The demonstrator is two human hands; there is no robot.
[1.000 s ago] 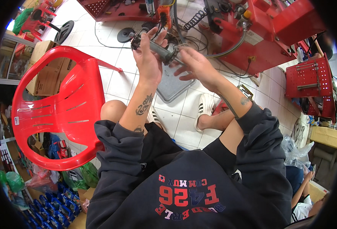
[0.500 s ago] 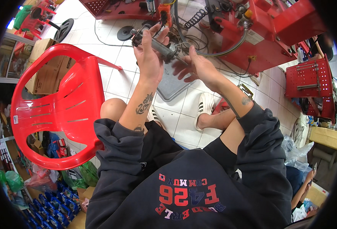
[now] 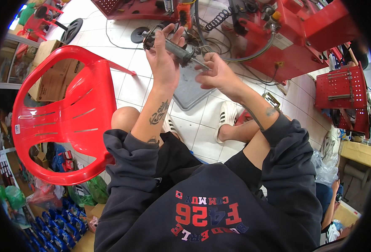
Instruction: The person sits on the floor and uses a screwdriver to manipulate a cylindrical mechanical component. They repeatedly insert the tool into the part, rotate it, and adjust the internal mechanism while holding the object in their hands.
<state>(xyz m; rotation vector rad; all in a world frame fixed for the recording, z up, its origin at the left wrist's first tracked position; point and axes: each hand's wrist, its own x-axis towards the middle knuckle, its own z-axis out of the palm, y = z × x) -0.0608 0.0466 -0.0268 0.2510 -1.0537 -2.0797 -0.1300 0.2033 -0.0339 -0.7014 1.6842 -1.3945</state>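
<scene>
My left hand point(image 3: 165, 63) is closed around a grey metal cylinder point(image 3: 176, 51) with dark, greasy ends, its palm turned up and fingers wrapped behind it. The cylinder lies tilted, its right end lower. A thin metal rod point(image 3: 201, 64) sticks out of that end. My right hand point(image 3: 219, 75) has its fingertips closed at the rod's outer tip, the other fingers curled. Below the cylinder, a grey plastic tray or lid point(image 3: 188, 98) lies on the floor. What kind of part the cylinder is, I cannot tell.
A red plastic chair point(image 3: 86, 119) stands at my left, with a cardboard box point(image 3: 59, 82) behind it. At the far right is a red machine point(image 3: 256, 50) with a hose point(image 3: 261, 52). Cables lie on the tiled floor. Another person's arm point(image 3: 330, 210) shows at lower right.
My right hand has gone from spread fingers beside the rod to fingertips closed on its tip. The left hand and the cylinder have hardly moved.
</scene>
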